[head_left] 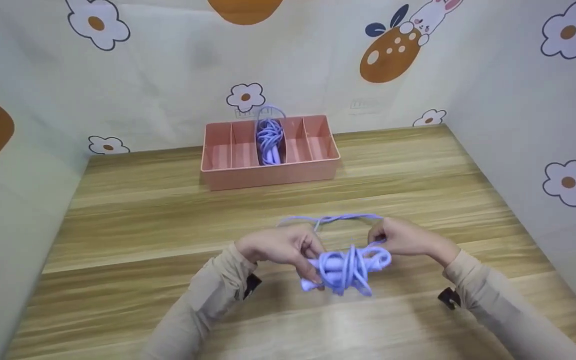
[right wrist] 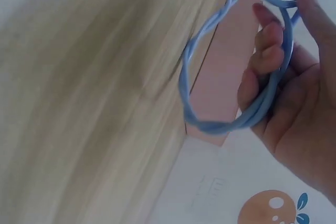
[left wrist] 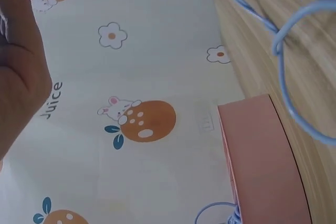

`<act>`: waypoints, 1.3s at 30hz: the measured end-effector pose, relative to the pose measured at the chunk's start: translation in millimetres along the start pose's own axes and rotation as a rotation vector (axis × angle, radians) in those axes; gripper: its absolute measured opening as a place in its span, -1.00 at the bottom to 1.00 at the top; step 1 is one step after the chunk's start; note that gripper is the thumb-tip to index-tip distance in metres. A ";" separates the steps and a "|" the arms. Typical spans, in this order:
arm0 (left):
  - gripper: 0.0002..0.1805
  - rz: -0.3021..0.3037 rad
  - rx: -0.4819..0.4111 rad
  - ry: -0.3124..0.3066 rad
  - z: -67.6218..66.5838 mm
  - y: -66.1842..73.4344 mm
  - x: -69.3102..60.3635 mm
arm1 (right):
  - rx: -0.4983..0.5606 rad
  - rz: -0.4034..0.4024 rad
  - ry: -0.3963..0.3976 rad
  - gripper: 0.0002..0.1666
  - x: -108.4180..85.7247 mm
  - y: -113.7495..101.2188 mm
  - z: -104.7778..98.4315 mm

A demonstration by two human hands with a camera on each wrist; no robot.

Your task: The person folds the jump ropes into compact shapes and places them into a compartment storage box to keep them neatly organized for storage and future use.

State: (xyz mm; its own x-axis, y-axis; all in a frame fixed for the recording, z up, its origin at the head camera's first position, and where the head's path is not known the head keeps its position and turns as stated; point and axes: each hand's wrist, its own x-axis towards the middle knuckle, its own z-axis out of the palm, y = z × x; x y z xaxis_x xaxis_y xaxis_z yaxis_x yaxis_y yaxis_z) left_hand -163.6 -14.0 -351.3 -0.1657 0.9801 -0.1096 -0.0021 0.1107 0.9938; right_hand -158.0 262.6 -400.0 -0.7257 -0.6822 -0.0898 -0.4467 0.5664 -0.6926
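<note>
A lavender jump rope (head_left: 352, 270) is bunched over the near part of the table, its cord wound several times round its handles. My left hand (head_left: 285, 245) grips the handles at their left end. On the other side, my right hand (head_left: 408, 237) holds the loose cord, with its fingers curled round it in the right wrist view. A twisted length of cord (head_left: 343, 217) loops behind the hands, and its bend (right wrist: 210, 126) hangs from the right fingers. The left wrist view catches only the edge of my left hand (left wrist: 21, 72); its grip is out of sight there.
A pink divided box (head_left: 273, 175) stands at the back of the table. Another wound jump rope (head_left: 270, 140) lies in its middle compartment, one loop rising above the rim. Patterned cloth walls (head_left: 168, 75) border the wooden table (head_left: 118, 240) at the back and sides.
</note>
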 end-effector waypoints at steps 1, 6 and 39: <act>-0.79 -0.043 0.043 -0.016 1.9 -1.5 2.5 | -0.052 0.021 -0.001 -0.72 2.4 -1.1 -3.5; -0.85 -0.254 0.230 -0.015 9.6 -11.9 14.9 | -0.115 0.070 -0.074 -0.71 12.3 -7.8 -22.1; -0.81 0.055 0.109 1.091 -18.6 -28.4 31.0 | 0.452 -0.069 0.524 -0.53 -1.5 -89.7 22.6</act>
State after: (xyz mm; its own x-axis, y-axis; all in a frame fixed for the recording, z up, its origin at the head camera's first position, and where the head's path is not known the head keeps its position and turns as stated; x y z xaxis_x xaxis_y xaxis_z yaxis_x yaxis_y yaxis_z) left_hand -187.0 10.2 -382.6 -0.9463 0.3173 0.0619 0.1106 0.1379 0.9843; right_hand -105.0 202.4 -353.9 -0.9112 -0.3318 0.2443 -0.3221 0.2041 -0.9244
